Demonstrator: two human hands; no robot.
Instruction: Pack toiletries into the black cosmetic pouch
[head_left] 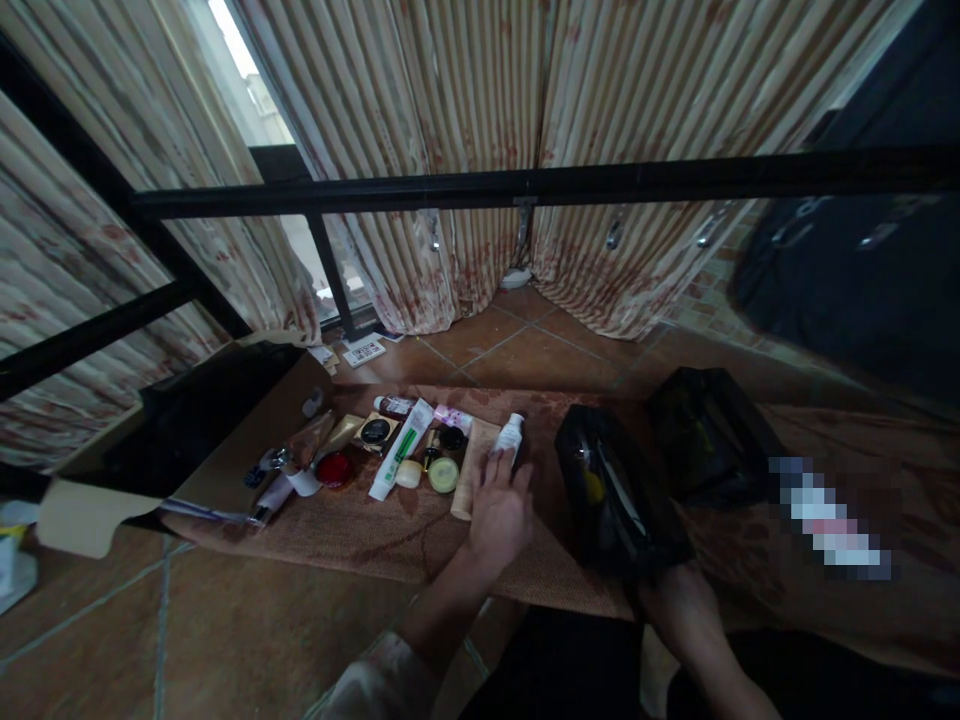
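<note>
Seemingly, white bottle (509, 434) lies cap pointing away.

Striped curtains (465, 110) hang over a dim, seemingly terracotta-tiled floor (525, 350).

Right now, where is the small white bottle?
Head view, centre: the small white bottle lies on the mat at the left hand fingertips, left of the black pouch.

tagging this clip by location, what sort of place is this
Probably a bedroom or living room in a home: floor-length patterned curtains over a window, a terracotta tile floor, and toiletries laid on a woven mat beside a black pouch.
</note>
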